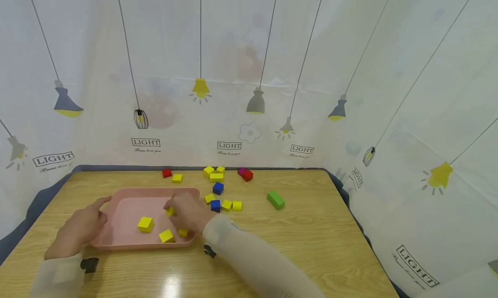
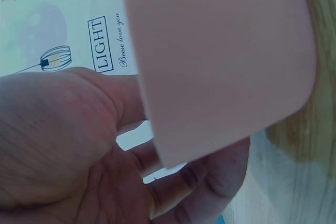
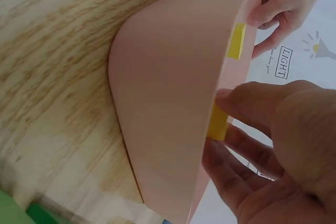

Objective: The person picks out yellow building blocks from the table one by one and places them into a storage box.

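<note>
- Left hand (image 1: 79, 228) grips the tray (image 1: 125, 203) at its 9 o'clock side, likely to steady it.
- Right hand (image 1: 188, 211) pinches a yellow block (image 3: 217, 123) inside, towards 3 o'clock.
- Three loose blocks (image 1: 145, 224) lie contained, centre to 4 o'clock.

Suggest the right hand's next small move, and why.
Probably lower the pinched yellow block to the tray's floor and loosen the right hand. Its thumb and fingers hold the block inside the tray's walls, three other yellow blocks already lie in there, and the left hand holds the tray's left side.
</note>
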The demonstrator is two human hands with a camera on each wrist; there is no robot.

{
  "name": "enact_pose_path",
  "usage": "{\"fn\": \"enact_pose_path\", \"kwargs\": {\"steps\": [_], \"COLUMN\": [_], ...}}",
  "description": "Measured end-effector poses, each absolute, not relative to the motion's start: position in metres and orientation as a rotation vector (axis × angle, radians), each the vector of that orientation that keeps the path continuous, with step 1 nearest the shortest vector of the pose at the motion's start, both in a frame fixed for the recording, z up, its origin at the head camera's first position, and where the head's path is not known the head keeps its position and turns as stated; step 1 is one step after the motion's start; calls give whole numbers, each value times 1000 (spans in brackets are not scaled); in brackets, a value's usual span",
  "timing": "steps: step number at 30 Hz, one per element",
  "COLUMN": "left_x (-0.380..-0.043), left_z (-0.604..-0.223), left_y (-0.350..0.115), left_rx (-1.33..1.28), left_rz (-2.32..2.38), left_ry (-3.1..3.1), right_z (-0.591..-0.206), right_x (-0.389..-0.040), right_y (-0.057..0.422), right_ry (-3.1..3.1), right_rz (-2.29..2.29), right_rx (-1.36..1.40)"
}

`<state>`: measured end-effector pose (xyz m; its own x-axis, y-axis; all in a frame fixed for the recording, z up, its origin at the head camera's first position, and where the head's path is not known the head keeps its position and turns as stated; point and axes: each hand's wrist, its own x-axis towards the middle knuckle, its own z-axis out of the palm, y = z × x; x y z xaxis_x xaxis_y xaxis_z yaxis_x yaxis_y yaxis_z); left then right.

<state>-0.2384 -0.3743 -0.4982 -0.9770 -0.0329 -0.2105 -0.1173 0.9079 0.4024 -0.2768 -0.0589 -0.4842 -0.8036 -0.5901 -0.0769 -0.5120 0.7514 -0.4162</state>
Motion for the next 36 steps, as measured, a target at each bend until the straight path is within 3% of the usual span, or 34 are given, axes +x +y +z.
{"fn": "enact_pose_path", "kwargs": {"steps": [20, 30, 36], "left_x": [-238, -238, -238], "left_z": [-497, -499, -498], "left_y": [-372, -373, -373], "left_rx": [-126, -125, -117], "left_rz": [596, 589, 586], "left_ry": [2867, 2878, 2887], "right_z": [-483, -487, -489], "right_x": [-282, -303, -313], "right_y": [-50, -19, 2], "right_ry": [2722, 2850, 2897], "right_rz": [-577, -540, -588], "right_rx": [-901, -977, -877]}}
